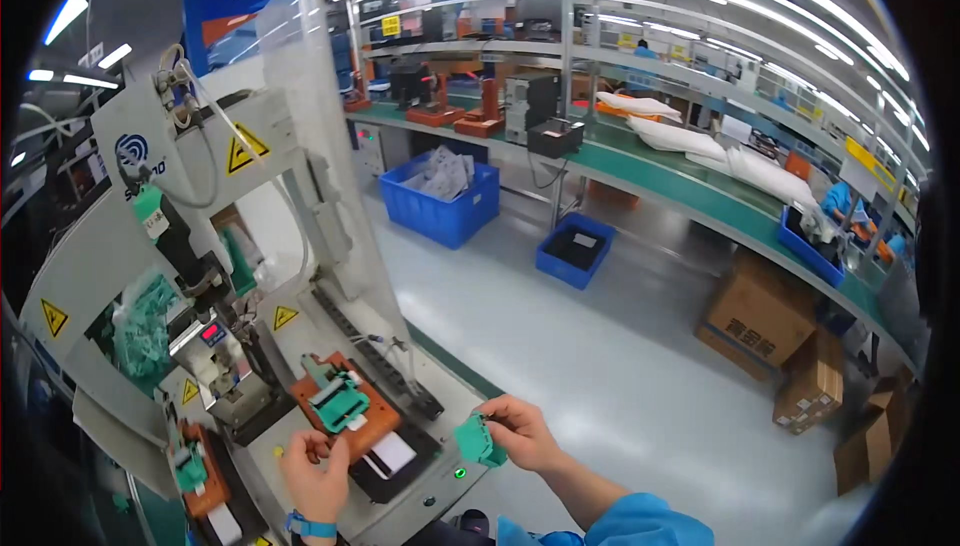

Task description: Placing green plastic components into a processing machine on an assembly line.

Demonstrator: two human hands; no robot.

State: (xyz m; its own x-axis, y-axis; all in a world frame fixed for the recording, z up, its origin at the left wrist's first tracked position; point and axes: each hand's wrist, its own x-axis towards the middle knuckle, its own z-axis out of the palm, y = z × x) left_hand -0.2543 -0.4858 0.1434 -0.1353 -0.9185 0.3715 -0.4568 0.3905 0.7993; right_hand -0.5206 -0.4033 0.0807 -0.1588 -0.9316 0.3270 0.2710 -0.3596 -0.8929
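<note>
My right hand (pixel 525 433) pinches a green plastic housing (pixel 480 442) in front of the machine, just past its front edge. My left hand (pixel 316 474), with a blue band at the wrist, is at the near left corner of an orange fixture block (pixel 378 428). Its fingers are curled, with the thumb apart from them and nothing visible between. Another green plastic part (pixel 340 404) sits in the top of that block. On the left, a second orange fixture (pixel 208 486) carries a similar green part (pixel 190 468).
The press machine (pixel 110 246) rises at the left, with a metal head unit (pixel 228 376) and small red display. A lit green button (pixel 460 473) is on its front. Blue bins (pixel 440 208) stand on the floor beyond; cardboard boxes (pixel 760 311) sit under the green workbench (pixel 690 191). A person in blue works far right.
</note>
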